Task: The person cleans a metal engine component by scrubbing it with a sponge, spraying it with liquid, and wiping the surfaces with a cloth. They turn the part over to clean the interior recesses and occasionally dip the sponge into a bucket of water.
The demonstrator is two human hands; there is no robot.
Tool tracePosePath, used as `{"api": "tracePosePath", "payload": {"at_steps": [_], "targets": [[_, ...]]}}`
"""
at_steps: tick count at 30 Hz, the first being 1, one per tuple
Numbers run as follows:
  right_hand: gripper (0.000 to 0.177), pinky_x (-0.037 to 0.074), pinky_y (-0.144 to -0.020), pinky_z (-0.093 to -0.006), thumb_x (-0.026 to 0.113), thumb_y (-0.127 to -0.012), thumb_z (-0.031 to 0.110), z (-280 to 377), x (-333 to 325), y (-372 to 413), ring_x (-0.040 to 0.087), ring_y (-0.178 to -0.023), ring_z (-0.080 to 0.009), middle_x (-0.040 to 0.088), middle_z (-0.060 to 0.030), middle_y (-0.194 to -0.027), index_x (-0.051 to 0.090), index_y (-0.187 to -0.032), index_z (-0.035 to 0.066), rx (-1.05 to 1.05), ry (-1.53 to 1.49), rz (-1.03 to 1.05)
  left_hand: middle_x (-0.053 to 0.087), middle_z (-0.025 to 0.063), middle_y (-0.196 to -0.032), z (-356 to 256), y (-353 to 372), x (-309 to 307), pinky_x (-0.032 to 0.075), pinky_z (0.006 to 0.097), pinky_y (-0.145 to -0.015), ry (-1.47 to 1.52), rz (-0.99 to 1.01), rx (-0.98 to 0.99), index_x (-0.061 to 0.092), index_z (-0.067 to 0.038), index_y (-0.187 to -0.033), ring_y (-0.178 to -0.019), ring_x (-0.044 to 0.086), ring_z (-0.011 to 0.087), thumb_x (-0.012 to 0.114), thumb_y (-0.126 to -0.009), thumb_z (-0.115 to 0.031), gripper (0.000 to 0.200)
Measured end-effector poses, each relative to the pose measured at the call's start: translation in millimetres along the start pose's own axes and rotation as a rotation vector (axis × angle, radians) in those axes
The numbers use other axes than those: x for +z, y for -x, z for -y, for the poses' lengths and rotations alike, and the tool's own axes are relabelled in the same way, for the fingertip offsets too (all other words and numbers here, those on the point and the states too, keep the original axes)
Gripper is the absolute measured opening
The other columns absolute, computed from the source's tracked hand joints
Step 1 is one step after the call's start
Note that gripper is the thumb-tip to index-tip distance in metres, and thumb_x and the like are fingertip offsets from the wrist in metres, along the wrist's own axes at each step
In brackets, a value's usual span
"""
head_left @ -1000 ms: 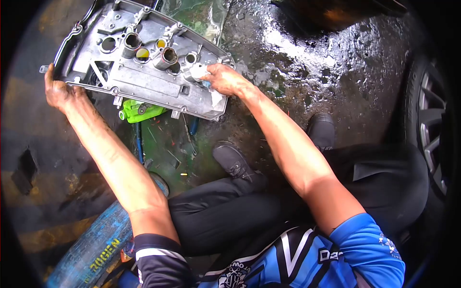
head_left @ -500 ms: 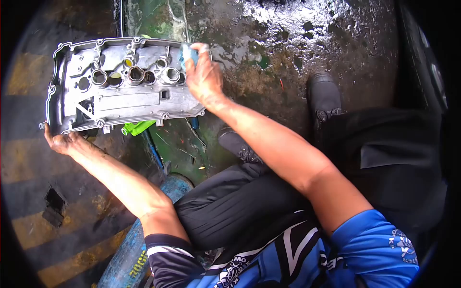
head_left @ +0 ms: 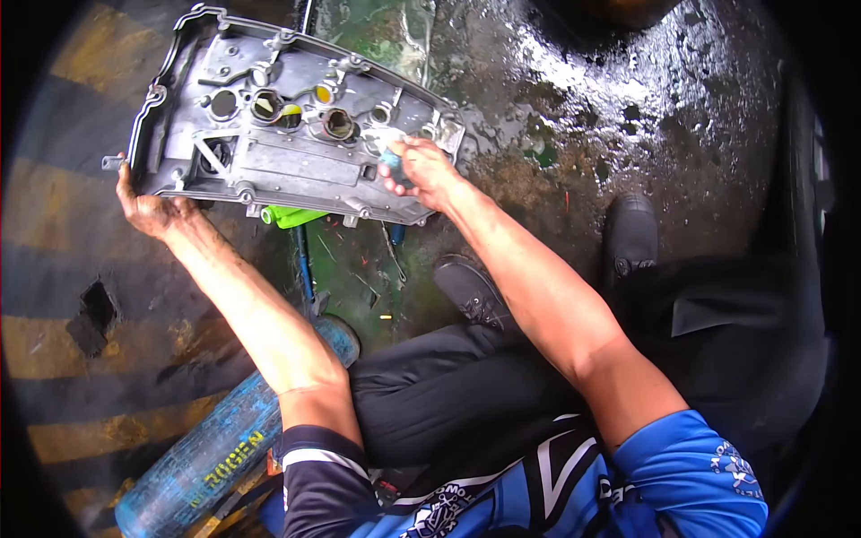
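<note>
A silver metal engine cover (head_left: 296, 161) with several round holes is held up over the floor, its ribbed inner side facing me and its right end tilted lower. My left hand (head_left: 154, 211) grips its lower left corner, fingers hooked round the edge by a small tab. Near the right end, my right hand (head_left: 426, 172) presses a small blue cloth or sponge (head_left: 393, 163) against the inner surface, fingers closed on it. White foam or glare hides part of the surface beside the fingertips.
Below the cover are a bright green object (head_left: 291, 216) and a blue-handled tool (head_left: 305, 264). A blue cylinder (head_left: 206, 457) with yellow lettering lies at lower left. The floor (head_left: 574, 117) is wet and shiny. Two dark shoes (head_left: 632, 235) show at centre right.
The cover has tilted, its right end now lower, and sits further right in view. My right hand has moved with the blue item from the upper right edge to the cover's lower right area.
</note>
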State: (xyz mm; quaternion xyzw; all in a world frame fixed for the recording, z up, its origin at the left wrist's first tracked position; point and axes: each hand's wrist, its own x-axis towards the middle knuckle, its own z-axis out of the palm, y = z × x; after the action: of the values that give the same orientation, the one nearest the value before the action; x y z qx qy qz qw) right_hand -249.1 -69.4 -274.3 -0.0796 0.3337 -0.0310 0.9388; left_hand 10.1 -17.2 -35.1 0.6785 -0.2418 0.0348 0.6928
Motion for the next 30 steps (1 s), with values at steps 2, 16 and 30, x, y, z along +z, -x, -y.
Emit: {"api": "tracePosePath", "payload": {"at_steps": [2, 16, 30], "targets": [[0.017, 0.042, -0.042, -0.0260, 0.058, -0.101, 0.026, 1, -16, -3, 0.057, -0.053, -0.0142, 0.061, -0.0032, -0.071, 0.057, -0.096, 0.010, -0.049, 0.112, 0.082, 0.061, 0.0278, -0.124, 7, -10, -10, 0.055, 0.0531, -0.094, 0.086, 0.019, 0.037, 0.057, 0.010, -0.120, -0.105, 0.066, 0.0383, 0.049, -0.090, 0.006, 0.031], [0.042, 0.050, -0.094, -0.0392, 0.053, -0.098, 0.014, -21, 44, -24, 0.061, -0.104, -0.0345, 0.058, -0.0190, -0.128, 0.050, -0.138, 0.008, -1.278, 1.328, -0.177, 0.068, 0.0136, -0.099, 1, -7, 15, 0.058, 0.0360, -0.080, 0.267, -0.071, -0.060, 0.066, 0.008, -0.106, -0.088, 0.068, 0.0254, 0.063, -0.087, -0.004, 0.023], [0.043, 0.048, -0.095, -0.0453, 0.067, -0.092, 0.025, 87, 71, -4, 0.064, -0.113, -0.0377, 0.068, -0.0239, -0.116, 0.061, -0.129, 0.005, -0.414, 1.707, 0.263, 0.069, 0.0149, -0.100, -2, -3, 14, 0.060, 0.0399, -0.080, 0.285, -0.041, -0.035, 0.065, 0.006, -0.110, -0.087, 0.070, 0.0275, 0.063, -0.089, -0.006, 0.025]]}}
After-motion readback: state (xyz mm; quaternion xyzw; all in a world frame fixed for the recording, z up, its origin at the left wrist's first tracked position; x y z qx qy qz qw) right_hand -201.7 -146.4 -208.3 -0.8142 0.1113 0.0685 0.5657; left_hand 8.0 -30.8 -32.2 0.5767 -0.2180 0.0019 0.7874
